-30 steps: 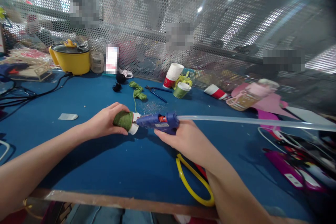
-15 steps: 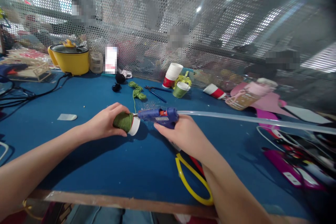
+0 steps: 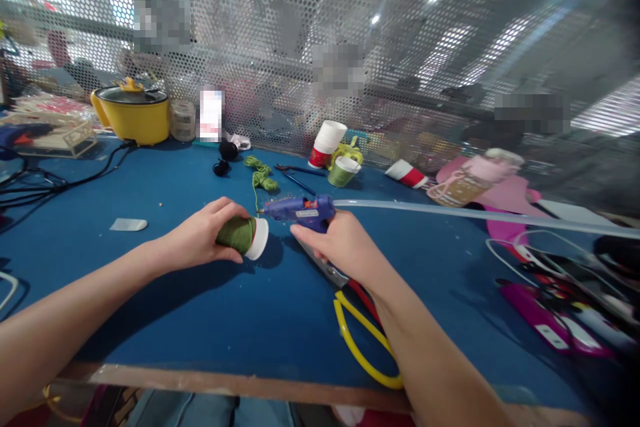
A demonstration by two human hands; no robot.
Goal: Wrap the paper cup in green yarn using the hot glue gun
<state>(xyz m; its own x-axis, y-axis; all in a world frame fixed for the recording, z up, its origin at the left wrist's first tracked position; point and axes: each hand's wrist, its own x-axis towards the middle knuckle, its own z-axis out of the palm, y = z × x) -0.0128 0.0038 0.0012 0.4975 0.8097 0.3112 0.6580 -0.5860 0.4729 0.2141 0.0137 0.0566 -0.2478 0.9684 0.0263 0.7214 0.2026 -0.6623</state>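
Observation:
My left hand (image 3: 200, 237) grips a paper cup wound with green cord (image 3: 243, 236), held on its side just above the blue table (image 3: 150, 307), its white rim pointing right. My right hand (image 3: 340, 243) is wrapped round a blue glue gun (image 3: 300, 209). The gun's nozzle points left and sits at the upper edge of the cup's rim. A long clear glue stick (image 3: 475, 216) runs out of the back of the gun to the right. A strand of green cord (image 3: 262, 175) leads from the cup to a loose heap farther back.
Yellow-handled scissors (image 3: 365, 340) lie under my right forearm. Behind are stacked paper cups (image 3: 327, 141), a green-wrapped cup (image 3: 343, 172), a tipped red cup (image 3: 407, 175), pliers (image 3: 297, 172), a yellow pot (image 3: 133, 113) with cables (image 3: 50, 180), and pink items (image 3: 540, 320) at right. Perforated mesh closes the back.
The glue gun has risen and shifted slightly left and back, its nozzle now at the top edge of the cup's rim. My left hand and the cup have stayed put.

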